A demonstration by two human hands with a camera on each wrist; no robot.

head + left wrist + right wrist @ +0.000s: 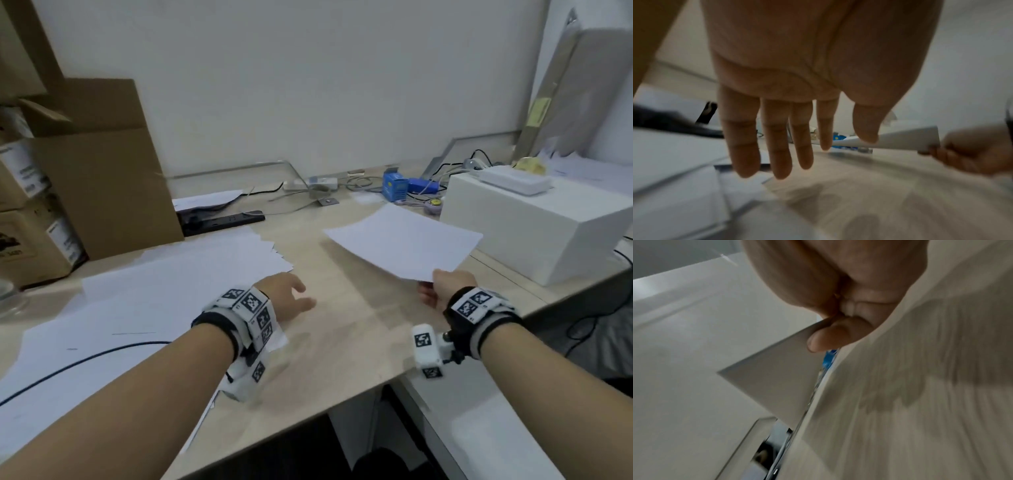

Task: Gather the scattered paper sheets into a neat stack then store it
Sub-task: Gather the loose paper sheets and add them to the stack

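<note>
Right now, sheet in hand: a single white paper sheet is lifted clear of the desk, pinched at its near corner by the right hand; the rest of it reaches out beyond the grip, toward the white box.
Right-hand grip: thumb on top and curled fingers beneath clamp the corner; the wrist view shows the paper edge caught between them.
Left hand: the left hand holds nothing, its fingers straight and spread, hovering just above the desk at the right edge of the loose sheets.
Loose sheets: they lie fanned and overlapping, well to the left of the pinching grip, with a black cable running across them.
Handling, as I judge it: very light and limp; held by one corner, the far end likely droops or flutters, and a hard pinch would crease it.
Where to take hold: probably a second grip on the opposite edge, or a flat palm underneath, would steady it.
Stacking: sheets slide easily on each other, so squaring them should go by tapping the edges, not squeezing.
</note>
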